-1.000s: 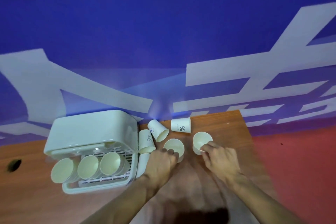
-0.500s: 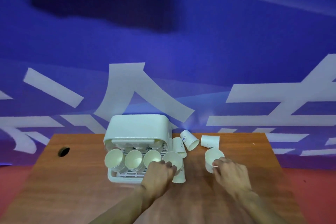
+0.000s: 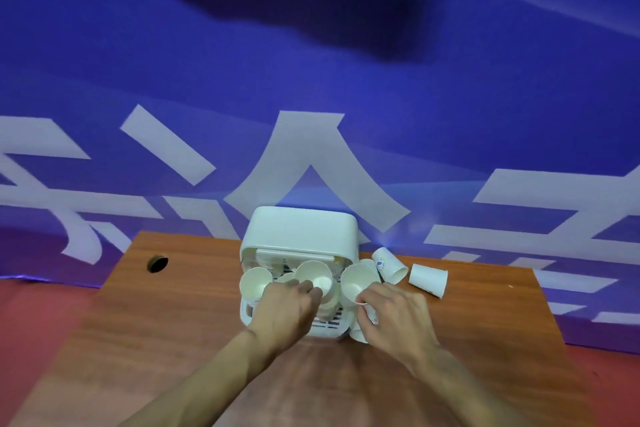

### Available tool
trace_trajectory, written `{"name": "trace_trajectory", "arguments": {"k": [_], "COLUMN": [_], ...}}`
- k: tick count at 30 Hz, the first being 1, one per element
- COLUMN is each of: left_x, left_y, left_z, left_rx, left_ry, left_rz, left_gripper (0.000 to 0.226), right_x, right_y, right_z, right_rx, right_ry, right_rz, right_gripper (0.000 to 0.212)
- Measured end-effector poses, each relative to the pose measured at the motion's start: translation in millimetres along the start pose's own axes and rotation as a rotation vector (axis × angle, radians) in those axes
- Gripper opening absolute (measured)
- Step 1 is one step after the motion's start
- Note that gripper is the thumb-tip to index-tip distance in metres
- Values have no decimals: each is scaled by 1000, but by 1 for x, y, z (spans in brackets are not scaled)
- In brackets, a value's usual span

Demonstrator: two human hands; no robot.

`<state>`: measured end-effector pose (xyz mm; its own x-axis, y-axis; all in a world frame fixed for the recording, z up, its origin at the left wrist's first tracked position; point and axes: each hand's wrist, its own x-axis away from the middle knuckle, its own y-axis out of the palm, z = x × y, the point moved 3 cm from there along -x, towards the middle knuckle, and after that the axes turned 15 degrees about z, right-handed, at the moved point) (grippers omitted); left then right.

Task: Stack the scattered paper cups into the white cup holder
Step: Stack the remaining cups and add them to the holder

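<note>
Nearest, over the wood-grain worktop [image 3: 166, 329], the left hand [image 3: 285, 305] grips a paper cup [image 3: 313, 277] at its rim, mouth toward the viewer, apparently to nest it into a row of the white cup holder [image 3: 301, 229]. The right hand [image 3: 393, 317] pinches a second cup [image 3: 356, 281] just beside the holder, probably next. Beyond, a printed cup [image 3: 389, 263] and an outer cup [image 3: 427, 279] lie sideways, thin, tapered and matt. The holder is smooth, rounded plastic.

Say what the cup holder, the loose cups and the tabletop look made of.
Cup holder: likely plastic, smooth white moulded shell with rounded corners. Loose cups: thin matte paper, small printed logo. Tabletop: wood-look, reddish-brown grain; solid or laminate unclear.
</note>
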<state>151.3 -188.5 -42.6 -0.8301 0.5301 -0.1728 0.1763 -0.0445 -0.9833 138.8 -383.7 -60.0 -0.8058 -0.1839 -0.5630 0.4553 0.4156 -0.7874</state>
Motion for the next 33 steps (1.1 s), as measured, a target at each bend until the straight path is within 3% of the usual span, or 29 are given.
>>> {"name": "trace_trajectory", "arguments": {"k": [11,20,26,33], "left_x": [19,11,12,6], "left_y": [11,45,75,97], "left_z": [-45,-53,-57,-50], "left_rx": [-45,-89,-93,-7], "left_ry": [-30,35,49,-53], "left_rz": [-102,-206,-234,-293], "left_gripper": [38,36,20,32], "right_x": [3,11,11,9], "right_y": [47,70,91,115], "right_z": [-27,-26,-23,-15], "right_rx": [-54,-5,-78,-16], "right_ry": [-118,-34,35,104], "right_rz": [-7,-258,-341,-536], "right_gripper": [9,7,26,30]}}
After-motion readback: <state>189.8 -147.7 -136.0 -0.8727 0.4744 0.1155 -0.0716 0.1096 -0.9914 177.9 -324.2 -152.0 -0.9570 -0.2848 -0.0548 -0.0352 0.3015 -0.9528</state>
